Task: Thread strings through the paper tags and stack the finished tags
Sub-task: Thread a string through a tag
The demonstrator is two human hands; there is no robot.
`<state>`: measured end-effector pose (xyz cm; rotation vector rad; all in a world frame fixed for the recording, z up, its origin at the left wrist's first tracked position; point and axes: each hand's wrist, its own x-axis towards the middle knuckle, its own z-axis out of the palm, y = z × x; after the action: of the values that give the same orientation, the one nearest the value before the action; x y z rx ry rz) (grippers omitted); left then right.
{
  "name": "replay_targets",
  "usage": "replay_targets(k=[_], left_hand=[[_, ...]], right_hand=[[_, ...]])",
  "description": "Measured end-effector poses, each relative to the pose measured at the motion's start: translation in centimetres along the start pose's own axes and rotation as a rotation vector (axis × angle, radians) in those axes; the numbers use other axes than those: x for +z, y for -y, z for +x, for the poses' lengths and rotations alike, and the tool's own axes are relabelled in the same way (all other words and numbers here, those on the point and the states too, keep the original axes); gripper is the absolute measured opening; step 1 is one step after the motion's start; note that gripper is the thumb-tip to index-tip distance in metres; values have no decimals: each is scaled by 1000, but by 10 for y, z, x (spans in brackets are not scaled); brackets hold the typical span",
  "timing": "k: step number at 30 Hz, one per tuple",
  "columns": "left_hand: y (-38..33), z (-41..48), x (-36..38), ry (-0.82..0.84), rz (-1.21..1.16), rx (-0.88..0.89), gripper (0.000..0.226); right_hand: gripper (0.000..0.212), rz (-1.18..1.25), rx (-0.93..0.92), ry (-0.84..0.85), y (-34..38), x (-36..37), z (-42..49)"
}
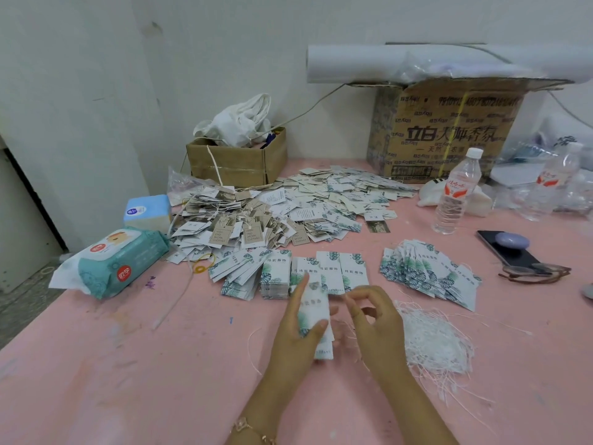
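The left hand (298, 335) grips a tag (316, 305) upright above the pink table (128, 380) — thumb across its face, fingers behind. The right hand (373, 319) is just beside it with fingers curled; whether they pinch a string is too blurred to tell. A loose heap of white strings (433, 345) lies to the right. Beyond the hands stand tag stacks (282, 274), and a fanned row (426, 274) lies farther right, near a bottle (457, 194) and a phone (510, 252).
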<state>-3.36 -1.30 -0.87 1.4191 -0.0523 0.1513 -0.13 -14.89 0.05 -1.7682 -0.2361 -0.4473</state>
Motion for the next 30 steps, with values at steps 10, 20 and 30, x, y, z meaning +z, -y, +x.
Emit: replay_targets(k=[10,20,30], left_hand=[[6,1,-3,126,47,-74,59],[4,1,1,171,-238,-145,52],[5,-2,3,114,-49,-58,43]], right_hand=[[23,-73,-85,152,-1,4,-6],[11,-108,-158,82,0,4,-7],[18,24,-46,29,6,2,-5]])
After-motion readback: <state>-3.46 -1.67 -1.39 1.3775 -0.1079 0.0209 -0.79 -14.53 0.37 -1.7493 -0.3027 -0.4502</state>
